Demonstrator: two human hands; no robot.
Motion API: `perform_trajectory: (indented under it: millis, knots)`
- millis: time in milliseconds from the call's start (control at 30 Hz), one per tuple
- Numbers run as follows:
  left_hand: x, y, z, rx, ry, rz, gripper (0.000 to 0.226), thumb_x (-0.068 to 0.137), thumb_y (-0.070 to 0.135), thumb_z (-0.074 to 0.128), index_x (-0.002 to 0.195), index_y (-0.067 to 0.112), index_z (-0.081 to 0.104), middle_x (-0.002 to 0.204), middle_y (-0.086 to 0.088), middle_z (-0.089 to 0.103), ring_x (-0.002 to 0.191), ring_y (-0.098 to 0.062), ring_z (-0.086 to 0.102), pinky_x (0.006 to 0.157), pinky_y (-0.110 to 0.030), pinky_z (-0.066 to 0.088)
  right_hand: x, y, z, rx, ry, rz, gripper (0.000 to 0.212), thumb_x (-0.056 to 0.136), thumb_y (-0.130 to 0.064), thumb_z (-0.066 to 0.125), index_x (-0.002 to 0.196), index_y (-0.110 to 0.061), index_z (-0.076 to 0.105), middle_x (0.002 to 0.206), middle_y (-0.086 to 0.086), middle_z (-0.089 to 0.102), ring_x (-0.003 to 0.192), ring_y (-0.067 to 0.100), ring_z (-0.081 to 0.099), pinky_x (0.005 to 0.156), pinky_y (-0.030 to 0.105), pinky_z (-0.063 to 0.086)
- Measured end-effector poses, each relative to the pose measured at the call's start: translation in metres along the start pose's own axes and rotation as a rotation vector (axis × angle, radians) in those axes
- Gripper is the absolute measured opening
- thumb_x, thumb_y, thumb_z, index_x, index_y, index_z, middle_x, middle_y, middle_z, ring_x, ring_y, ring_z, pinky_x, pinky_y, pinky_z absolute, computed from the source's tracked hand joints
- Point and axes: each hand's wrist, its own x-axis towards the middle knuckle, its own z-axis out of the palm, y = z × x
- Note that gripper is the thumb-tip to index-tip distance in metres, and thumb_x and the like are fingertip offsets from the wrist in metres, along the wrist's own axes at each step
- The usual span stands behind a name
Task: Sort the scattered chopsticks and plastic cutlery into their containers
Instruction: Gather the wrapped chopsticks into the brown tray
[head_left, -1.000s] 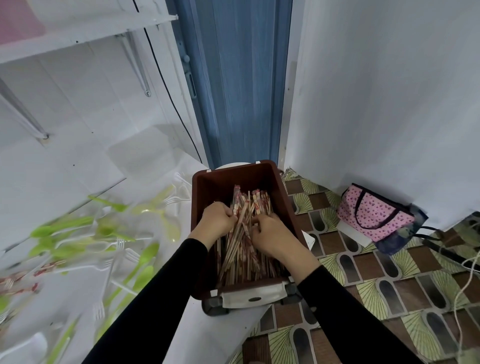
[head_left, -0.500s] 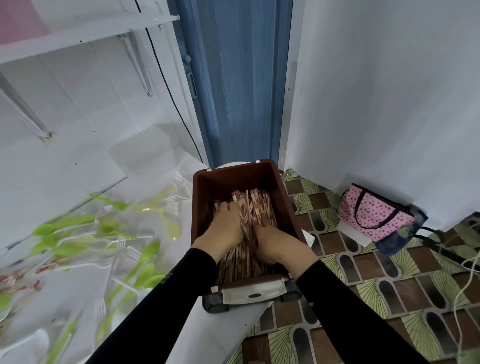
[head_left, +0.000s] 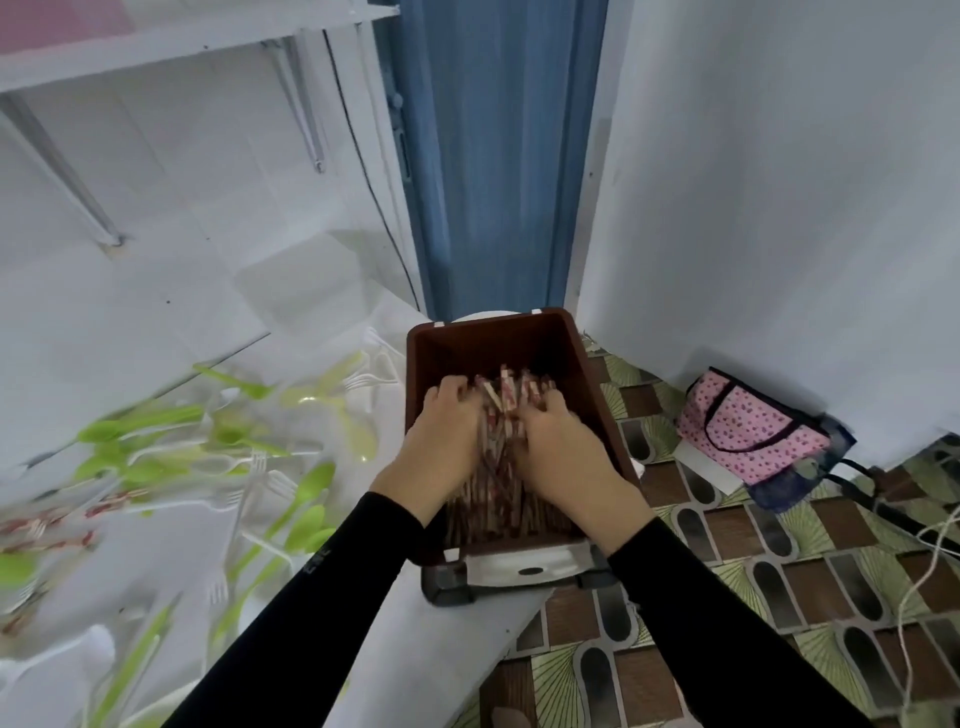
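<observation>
A brown plastic bin (head_left: 493, 332) stands at the table's right edge, filled with wrapped chopsticks (head_left: 506, 400) lying lengthwise. Both of my hands are inside it. My left hand (head_left: 447, 436) holds the left side of the bundle and my right hand (head_left: 563, 447) the right side, with the fingers of both curled down into the chopsticks. Green plastic spoons (head_left: 140, 421) and white plastic forks (head_left: 260, 483) lie scattered over the white table to the left. A few wrapped chopsticks (head_left: 52, 525) lie loose near the left edge of the view.
The bin's near end overhangs the table edge (head_left: 498, 613) above a patterned tile floor. A pink bag (head_left: 748, 426) and cables (head_left: 924, 535) lie on the floor to the right. A blue door (head_left: 498, 156) and white walls stand behind.
Both hands have slid forward and lower in the bin, from gripping the bundle's middle to pressing along its two sides. The chopsticks now lie straighter.
</observation>
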Motion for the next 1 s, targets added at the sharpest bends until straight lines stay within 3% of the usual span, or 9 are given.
perform_trajectory:
  millis: [67,167,267,433,600,700,767,900,1000]
  knots:
    - [-0.012,-0.015,-0.014,-0.193,0.221,0.083,0.03,0.093,0.013,0.048,0.116,0.009,0.068,0.128,-0.015,0.052,0.117,-0.031,0.052,0.104,-0.034,0.038,0.001,-0.019,0.001,0.135,0.116,-0.132,0.038,0.097,-0.029,0.047,0.134,-0.019,0.055,0.133,0.012,0.047,0.119,0.032,0.052,0.095,0.042,0.048]
    - [-0.053,-0.069,-0.04,-0.292,0.453,0.017,0.02,0.09,0.011,0.054,0.101,0.011,0.071,0.109,-0.005,0.063,0.099,-0.015,0.059,0.092,-0.022,0.043,-0.003,-0.077,0.012,0.314,0.203,-0.363,0.024,0.095,-0.022,0.052,0.114,-0.019,0.066,0.114,0.001,0.057,0.098,0.008,0.054,0.089,0.033,0.046]
    - [-0.121,-0.135,-0.058,-0.382,0.433,-0.287,0.015,0.095,0.011,0.058,0.098,0.022,0.069,0.1,0.006,0.067,0.08,-0.007,0.064,0.08,-0.029,0.053,-0.018,-0.151,0.042,0.452,0.124,-0.525,0.021,0.096,-0.021,0.052,0.112,-0.025,0.065,0.111,-0.01,0.056,0.069,-0.007,0.047,0.076,0.026,0.047]
    - [-0.249,-0.229,-0.068,-0.397,0.456,-0.614,0.021,0.094,0.01,0.058,0.093,0.029,0.067,0.09,0.013,0.07,0.079,-0.011,0.068,0.079,-0.031,0.057,-0.047,-0.254,0.125,0.445,-0.148,-0.684,0.021,0.095,-0.017,0.054,0.11,-0.024,0.068,0.11,-0.01,0.058,0.061,-0.002,0.045,0.072,0.028,0.048]
    - [-0.402,-0.297,-0.082,-0.317,0.559,-0.866,0.018,0.091,0.004,0.06,0.098,0.013,0.073,0.095,0.003,0.075,0.084,-0.018,0.071,0.08,-0.034,0.057,-0.099,-0.355,0.209,0.372,-0.393,-0.871,0.022,0.096,-0.018,0.054,0.112,-0.023,0.067,0.113,-0.006,0.058,0.069,0.008,0.053,0.076,0.033,0.05]
    - [-0.484,-0.326,-0.083,-0.29,0.633,-0.982,0.015,0.091,0.008,0.063,0.096,0.018,0.073,0.092,0.007,0.074,0.083,-0.014,0.07,0.079,-0.032,0.057,-0.132,-0.405,0.249,0.322,-0.48,-0.947,0.024,0.097,-0.02,0.052,0.116,-0.021,0.066,0.117,-0.003,0.058,0.093,0.013,0.058,0.082,0.031,0.048]
    - [-0.518,-0.34,-0.081,-0.289,0.646,-1.018,0.015,0.092,0.011,0.064,0.096,0.021,0.074,0.092,0.01,0.073,0.081,-0.009,0.068,0.077,-0.03,0.056,-0.142,-0.427,0.27,0.265,-0.481,-0.97,0.026,0.098,-0.018,0.05,0.117,-0.019,0.067,0.119,0.0,0.057,0.11,0.017,0.054,0.087,0.031,0.046]
    - [-0.563,-0.359,-0.081,-0.269,0.633,-1.019,0.015,0.092,0.012,0.063,0.096,0.023,0.074,0.093,0.014,0.069,0.08,0.007,0.061,0.07,-0.004,0.041,-0.153,-0.465,0.304,0.16,-0.417,-0.981,0.029,0.098,-0.011,0.047,0.119,-0.013,0.067,0.12,0.002,0.058,0.115,0.021,0.051,0.091,0.029,0.044]
    - [-0.578,-0.372,-0.078,-0.206,0.667,-0.97,0.016,0.091,0.012,0.065,0.097,0.024,0.075,0.092,0.015,0.069,0.08,-0.002,0.061,0.07,-0.011,0.042,-0.155,-0.48,0.316,0.092,-0.386,-1.01,0.03,0.099,-0.013,0.047,0.122,-0.014,0.066,0.117,0.001,0.06,0.109,0.021,0.054,0.085,0.028,0.045]
